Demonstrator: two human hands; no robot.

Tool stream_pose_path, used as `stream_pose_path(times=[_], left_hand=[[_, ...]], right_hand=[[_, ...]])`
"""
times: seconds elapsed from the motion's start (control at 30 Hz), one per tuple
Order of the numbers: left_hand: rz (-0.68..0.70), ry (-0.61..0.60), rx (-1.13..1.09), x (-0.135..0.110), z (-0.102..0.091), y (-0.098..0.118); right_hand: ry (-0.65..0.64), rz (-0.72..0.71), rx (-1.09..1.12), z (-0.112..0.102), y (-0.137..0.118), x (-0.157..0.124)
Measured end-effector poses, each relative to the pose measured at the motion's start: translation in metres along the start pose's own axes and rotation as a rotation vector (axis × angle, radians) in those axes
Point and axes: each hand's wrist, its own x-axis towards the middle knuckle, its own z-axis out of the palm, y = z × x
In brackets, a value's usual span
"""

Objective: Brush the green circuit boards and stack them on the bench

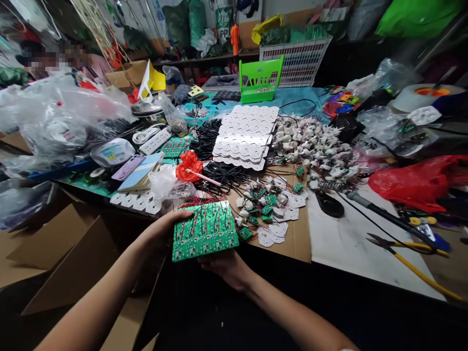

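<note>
A green panel of circuit boards point(204, 231) with red wires soldered across it is held level above the table's front edge. My left hand point(166, 225) grips its left edge, thumb on top. My right hand point(224, 265) supports it from underneath at the near edge, fingers mostly hidden under the panel. Just right of the panel lie small loose green boards point(265, 202) with white parts and white round-lobed pieces on brown cardboard point(298, 239).
A stack of white scalloped sheets point(246, 136), black wire bundles point(210, 139), a heap of white parts point(318, 151), a soldering iron point(387, 214) and yellow-handled cutters point(409, 261) crowd the table. Red bags, a green toy chair point(259, 80), open cardboard boxes at left.
</note>
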Motion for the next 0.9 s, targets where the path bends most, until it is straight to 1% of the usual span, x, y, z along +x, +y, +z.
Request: stream_pose_path(times=[0.07, 0.13, 0.23, 0.3, 0.37, 0.5, 0.57, 0.6, 0.7, 0.77, 0.8, 0.83, 0.9], left_hand=[[-0.087, -0.032, 0.01, 0.015, 0.004, 0.006], [-0.102, -0.032, 0.029, 0.029, 0.009, 0.011], [-0.051, -0.093, 0.018, 0.048, 0.021, 0.017], [-0.001, -0.157, -0.027, 0.059, 0.03, 0.022], [0.035, -0.196, -0.044, 0.07, 0.036, 0.027], [0.07, -0.203, 0.027, 0.083, 0.036, 0.036], [0.131, -0.167, 0.107, 0.085, 0.034, 0.038], [0.179, -0.129, 0.163, 0.085, 0.033, 0.039], [0.334, 0.077, 0.345, 0.086, 0.032, 0.036], [0.432, 0.202, 0.424, 0.084, 0.034, 0.031], [0.49, 0.24, 0.443, 0.082, 0.034, 0.028], [0.56, 0.249, 0.458, 0.078, 0.032, 0.026], [0.726, 0.258, 0.474, 0.062, 0.021, 0.021]], right_hand=[[0.022, -0.019, -0.011, -0.001, -0.012, -0.009], [0.059, -0.046, -0.025, -0.002, -0.027, -0.016], [0.108, -0.08, -0.062, -0.004, -0.051, -0.019], [0.144, -0.112, -0.084, -0.006, -0.065, -0.016], [0.165, -0.126, -0.114, -0.006, -0.075, -0.012], [0.165, -0.052, -0.189, -0.003, -0.084, -0.009], [0.183, 0.006, -0.239, -0.004, -0.085, -0.014], [0.199, 0.036, -0.273, -0.006, -0.085, -0.018], [0.24, 0.141, -0.423, -0.011, -0.082, -0.034], [0.252, 0.199, -0.538, -0.014, -0.077, -0.042], [0.248, 0.231, -0.593, -0.014, -0.072, -0.043], [0.239, 0.265, -0.643, -0.014, -0.066, -0.042], [0.206, 0.335, -0.736, -0.011, -0.047, -0.037]])
